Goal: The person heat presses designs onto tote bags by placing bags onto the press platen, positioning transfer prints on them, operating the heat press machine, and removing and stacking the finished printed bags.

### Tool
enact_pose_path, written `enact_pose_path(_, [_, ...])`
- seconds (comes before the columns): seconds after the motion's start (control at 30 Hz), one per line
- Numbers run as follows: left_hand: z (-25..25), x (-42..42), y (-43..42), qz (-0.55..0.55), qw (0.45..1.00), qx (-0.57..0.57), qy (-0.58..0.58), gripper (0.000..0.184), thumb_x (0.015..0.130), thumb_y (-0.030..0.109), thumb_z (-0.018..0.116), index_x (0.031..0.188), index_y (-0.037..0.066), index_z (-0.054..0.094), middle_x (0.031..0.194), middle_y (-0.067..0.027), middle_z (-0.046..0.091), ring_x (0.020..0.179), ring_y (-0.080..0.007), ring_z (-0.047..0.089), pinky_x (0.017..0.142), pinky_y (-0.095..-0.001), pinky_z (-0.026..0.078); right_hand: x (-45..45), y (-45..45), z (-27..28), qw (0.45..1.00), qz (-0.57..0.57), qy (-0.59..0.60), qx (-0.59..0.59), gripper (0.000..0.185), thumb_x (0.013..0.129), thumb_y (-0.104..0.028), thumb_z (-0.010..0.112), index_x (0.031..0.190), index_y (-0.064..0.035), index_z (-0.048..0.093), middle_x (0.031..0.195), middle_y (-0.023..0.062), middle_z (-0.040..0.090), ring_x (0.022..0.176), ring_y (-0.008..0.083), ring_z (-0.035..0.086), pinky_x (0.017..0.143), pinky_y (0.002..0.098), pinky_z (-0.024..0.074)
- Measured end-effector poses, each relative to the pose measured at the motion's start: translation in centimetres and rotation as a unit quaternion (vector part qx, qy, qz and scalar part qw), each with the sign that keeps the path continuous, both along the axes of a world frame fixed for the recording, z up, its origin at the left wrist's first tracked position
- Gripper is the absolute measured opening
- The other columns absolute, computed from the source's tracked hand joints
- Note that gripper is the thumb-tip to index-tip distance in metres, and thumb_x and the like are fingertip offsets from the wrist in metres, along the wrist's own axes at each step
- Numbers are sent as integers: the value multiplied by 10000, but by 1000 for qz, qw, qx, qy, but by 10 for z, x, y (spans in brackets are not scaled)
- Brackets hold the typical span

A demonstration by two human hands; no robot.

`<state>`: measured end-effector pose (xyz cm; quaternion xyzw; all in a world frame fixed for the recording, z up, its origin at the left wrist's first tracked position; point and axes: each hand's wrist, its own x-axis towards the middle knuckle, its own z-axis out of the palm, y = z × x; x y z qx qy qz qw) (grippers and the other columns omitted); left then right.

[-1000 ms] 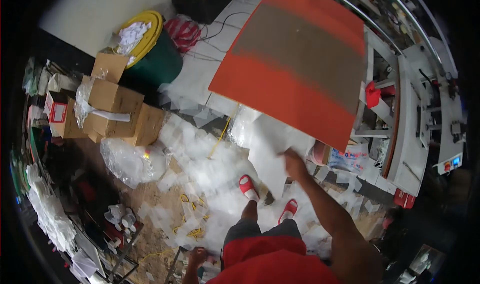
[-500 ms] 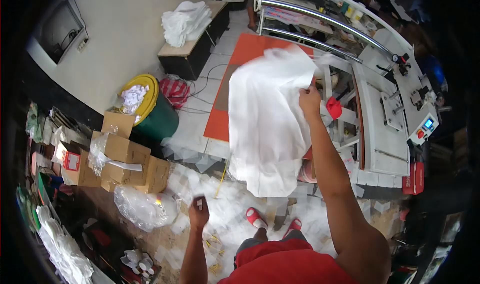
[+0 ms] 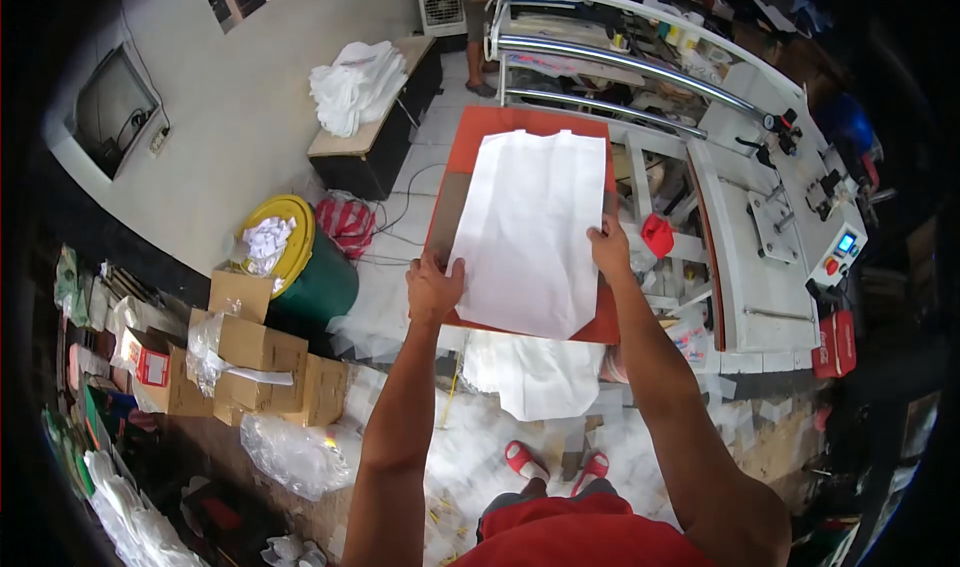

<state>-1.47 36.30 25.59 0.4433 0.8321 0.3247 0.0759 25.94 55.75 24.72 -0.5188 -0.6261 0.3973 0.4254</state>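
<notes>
On the orange board [image 3: 476, 127], white cloth [image 3: 530, 227] lies nearer the right edge. Left hand [image 3: 434, 288] at cloth's left side, thumb and fingers apart; right hand [image 3: 610, 249] opposite, can't tell grip. Best smooth lightly, squared to board.

Red top [image 3: 590, 540], grey shorts [image 3: 504, 498], 2 red sandals [image 3: 592, 473]

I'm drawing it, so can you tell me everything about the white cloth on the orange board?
The white cloth is a long, plain piece that looks thin and soft, with faint creases. Its top edge has small notches, and its lower right corner looks slanted. It lies nearly flat on the orange board, whose surface shows past its top and left edges. The left hand and right hand are at its two sides, seemingly touching it.
</notes>
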Motion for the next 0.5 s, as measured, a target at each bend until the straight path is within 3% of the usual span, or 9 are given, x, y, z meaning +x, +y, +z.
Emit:
enact_pose_path(0.1, [20, 9, 14, 76, 991, -61, -95, 623, 788, 416, 691, 1249, 33, 520, 1123, -193, 616, 1073, -392, 548, 971, -437, 427, -8, -19, 42, 990, 73, 14, 116, 285, 897, -45, 609, 1174, 12, 572, 1026, 103, 664, 896, 150, 611, 780, 263, 477])
enact_pose_path(0.17, [48, 24, 14, 76, 995, -45, -56, 658, 820, 416, 684, 1286, -5, 485, 1188, -195, 590, 1133, -371, 530, 982, -435, 423, -16, -55, 104, 949, 189, -10, 252, 227, 911, -19, 596, 1136, 6, 596, 1023, 64, 659, 880, 129, 597, 764, 258, 472])
enact_pose_path(0.23, [57, 30, 24, 72, 997, -18, -10, 695, 852, 416, 677, 1322, -42, 450, 1254, -196, 564, 1193, -350, 512, 994, -433, 419, -10, -79, 157, 947, 217, 21, 235, 219, 905, -20, 605, 1121, 3, 584, 977, 88, 658, 854, 145, 603, 756, 263, 476])
enact_pose_path(0.27, [44, 26, 34, -24, 972, 139, -186, 726, 883, 396, 654, 1382, -43, 363, 1321, -186, 508, 1239, -321, 470, 1027, -411, 384, -8, -86, 183, 942, 249, 51, 219, 213, 899, -20, 614, 1106, 1, 572, 931, 111, 656, 827, 162, 608, 748, 268, 479])
enact_pose_path(0.3, [41, 25, 38, -123, 884, 284, -350, 762, 914, 376, 631, 1442, -43, 275, 1388, -177, 453, 1286, -293, 429, 1060, -390, 349, -5, -88, 206, 940, 247, 53, 228, 213, 899, -20, 614, 1106, 1, 572, 931, 111, 656, 827, 162, 608, 748, 268, 479])
enact_pose_path(0.33, [69, 30, 27, -153, 875, 249, -386, 771, 951, 307, 597, 1485, -26, 152, 1428, -173, 391, 1306, -248, 390, 1081, -358, 310, -2, -86, 228, 946, 242, 124, 178, 260, 900, -30, 619, 1146, -8, 534, 928, 114, 655, 818, 150, 606, 741, 260, 474])
enact_pose_path(0.4, [114, 46, 19, -133, 841, 360, -381, 699, 955, 234, 592, 1457, -52, 197, 1399, -204, 406, 1268, -254, 432, 1061, -351, 338, 13, -77, 267, 945, 231, 175, 152, 394, 898, -54, 638, 1233, -34, 431, 919, 109, 654, 789, 122, 602, 687, 242, 467])
enact_pose_path(0.47, [182, 56, 11, -88, 860, 449, -224, 592, 969, 135, 539, 1443, -39, 229, 1370, -197, 431, 1230, -245, 469, 1019, -337, 388, 21, -65, 298, 963, 84, 86, 243, 361, 897, -67, 646, 1211, -33, 472, 953, 93, 643, 730, 105, 573, 624, 248, 461])
enact_pose_path(0.5, [222, 60, 7, -69, 867, 472, -143, 566, 971, 107, 517, 1440, -30, 232, 1358, -192, 440, 1216, -247, 483, 997, -330, 408, 25, -61, 316, 962, 88, 85, 243, 361, 897, -67, 646, 1211, -33, 472, 953, 93, 643, 730, 105, 573, 624, 248, 461])
